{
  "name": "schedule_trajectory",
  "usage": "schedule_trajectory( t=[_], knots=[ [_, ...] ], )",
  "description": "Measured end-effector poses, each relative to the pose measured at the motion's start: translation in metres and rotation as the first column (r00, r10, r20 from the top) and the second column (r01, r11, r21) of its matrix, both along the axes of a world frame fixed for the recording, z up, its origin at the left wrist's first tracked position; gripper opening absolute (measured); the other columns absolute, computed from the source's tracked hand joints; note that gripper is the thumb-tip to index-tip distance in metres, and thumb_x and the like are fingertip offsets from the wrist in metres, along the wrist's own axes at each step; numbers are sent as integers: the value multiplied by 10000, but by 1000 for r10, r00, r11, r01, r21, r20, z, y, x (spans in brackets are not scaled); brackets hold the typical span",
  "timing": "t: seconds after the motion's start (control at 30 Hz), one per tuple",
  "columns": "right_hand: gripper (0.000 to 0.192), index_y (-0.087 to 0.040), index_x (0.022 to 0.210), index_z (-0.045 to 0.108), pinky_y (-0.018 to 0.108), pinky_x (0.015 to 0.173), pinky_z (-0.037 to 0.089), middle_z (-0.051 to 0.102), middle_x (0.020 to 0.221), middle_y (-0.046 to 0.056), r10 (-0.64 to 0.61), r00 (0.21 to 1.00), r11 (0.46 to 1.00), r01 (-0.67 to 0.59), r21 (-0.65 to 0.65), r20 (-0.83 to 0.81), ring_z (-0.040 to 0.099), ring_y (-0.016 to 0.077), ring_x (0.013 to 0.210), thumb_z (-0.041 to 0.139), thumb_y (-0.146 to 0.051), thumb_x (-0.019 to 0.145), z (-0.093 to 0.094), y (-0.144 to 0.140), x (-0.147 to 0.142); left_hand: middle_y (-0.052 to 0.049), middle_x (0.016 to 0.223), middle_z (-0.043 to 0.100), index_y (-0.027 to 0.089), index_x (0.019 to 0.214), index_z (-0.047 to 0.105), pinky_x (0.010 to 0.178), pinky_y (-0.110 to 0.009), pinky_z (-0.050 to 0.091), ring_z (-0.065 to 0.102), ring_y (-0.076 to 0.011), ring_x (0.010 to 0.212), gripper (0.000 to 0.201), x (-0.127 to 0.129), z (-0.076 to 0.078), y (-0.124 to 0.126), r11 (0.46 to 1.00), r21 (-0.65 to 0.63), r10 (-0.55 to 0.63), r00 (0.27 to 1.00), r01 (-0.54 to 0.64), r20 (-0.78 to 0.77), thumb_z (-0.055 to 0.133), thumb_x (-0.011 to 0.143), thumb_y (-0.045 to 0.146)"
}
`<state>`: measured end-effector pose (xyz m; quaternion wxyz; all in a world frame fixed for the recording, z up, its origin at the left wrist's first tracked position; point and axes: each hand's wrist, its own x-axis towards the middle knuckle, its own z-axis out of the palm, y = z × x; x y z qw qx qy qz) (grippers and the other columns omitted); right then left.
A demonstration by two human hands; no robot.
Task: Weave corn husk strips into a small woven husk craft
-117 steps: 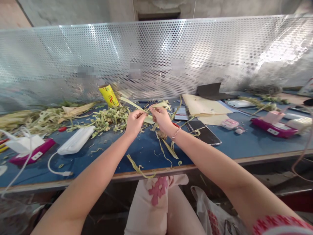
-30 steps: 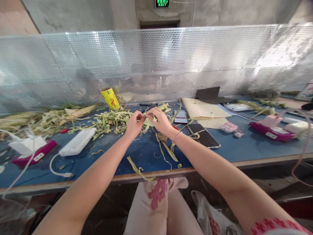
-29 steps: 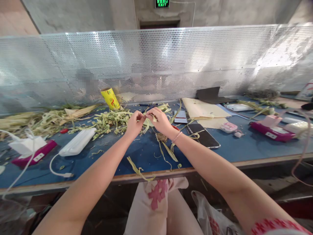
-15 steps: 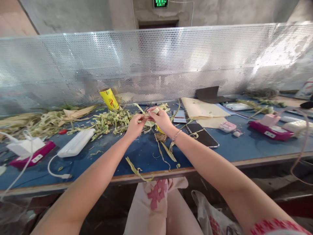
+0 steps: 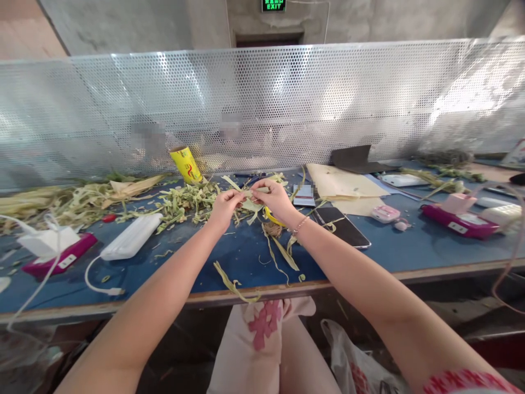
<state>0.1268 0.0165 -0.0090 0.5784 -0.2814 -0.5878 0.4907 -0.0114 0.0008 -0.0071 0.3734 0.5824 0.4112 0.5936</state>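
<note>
2 hands, left hand (image 5: pixel 223 207) and right hand (image 5: pixel 275 200), both pinched on 1 leaf strip (image 5: pixel 248 192).

Green sign (image 5: pixel 273 5) above doorway reads "EXIT"; other labels unreadable.

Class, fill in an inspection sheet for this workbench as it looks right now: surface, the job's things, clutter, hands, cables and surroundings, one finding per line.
Surface: blue bench top, strewn with leaf scraps.
Job's things: pale green leaf strip pinched between both hands; heap of leaf strips just behind them.
Clutter: yellow roll, white power bank, black phone, magenta boxes, tan paper sheets.
Hands: left hand and right hand both closed on the strip, above the bench.
Cables: white cable from the power bank; another at the far left.
Surroundings: perforated metal screen; green exit sign.
</note>
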Motion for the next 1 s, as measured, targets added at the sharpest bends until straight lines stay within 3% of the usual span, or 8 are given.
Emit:
schedule_trajectory(
  t=[0.07,0.17,0.37,0.5,0.7,0.87,1.0],
  knots=[
    [49,-184,694,566,244,595,489,587,735,-10,-2,999,998,-1,61,41,571,80,606,558,-192,646,0,1,2,12,528,525,163,503,541,551,-239,375,482,-94,544,154,0,1,1,1000,-10,-26,998,27,64,625,573,270],
    [155,-188,691,605,277,639,501,588,903,20,-41,987,966,-1,259,156,573,83,648,467,-120,670,1,3,7,24,495,493,163,460,506,543,-238,373,469,-82,520,137,1,4,-1,998,-9,-58,989,60,136,596,553,209],
    [318,-212,840,640,357,850,465,599,977,53,-216,902,764,-81,640,373,548,153,955,417,-41,694,2,5,15,39,459,427,161,438,445,515,-219,387,452,-61,484,165,1,11,-4,984,-132,-71,937,123,343,564,552,161],
    [290,-210,1008,586,370,863,475,544,1084,83,-272,843,671,-180,719,465,510,178,1035,505,-139,739,0,2,16,37,466,427,170,464,422,527,-232,416,458,-66,482,190,-2,12,-1,970,-211,-30,916,123,400,562,592,178],
    [321,-193,1062,534,437,943,419,502,1067,105,-411,767,551,-221,805,492,475,220,1047,534,-195,742,-2,-1,13,46,496,468,158,550,507,509,-218,402,445,-51,468,153,0,9,-2,974,-165,-77,917,153,391,645,589,213],
    [289,-170,1029,540,416,910,416,495,1015,111,-480,715,539,-217,814,509,464,220,1002,489,-153,745,-1,-5,9,34,512,503,153,563,530,501,-217,394,467,-60,481,110,1,7,-2,962,-199,-98,914,189,393,621,597,203],
    [163,-193,892,568,345,837,431,526,911,79,-384,789,624,-162,764,480,501,171,883,435,-170,800,0,-8,6,31,507,497,153,524,524,493,-216,376,455,-63,483,129,1,5,-2,974,-146,-116,934,174,338,631,583,193]
  ],
)
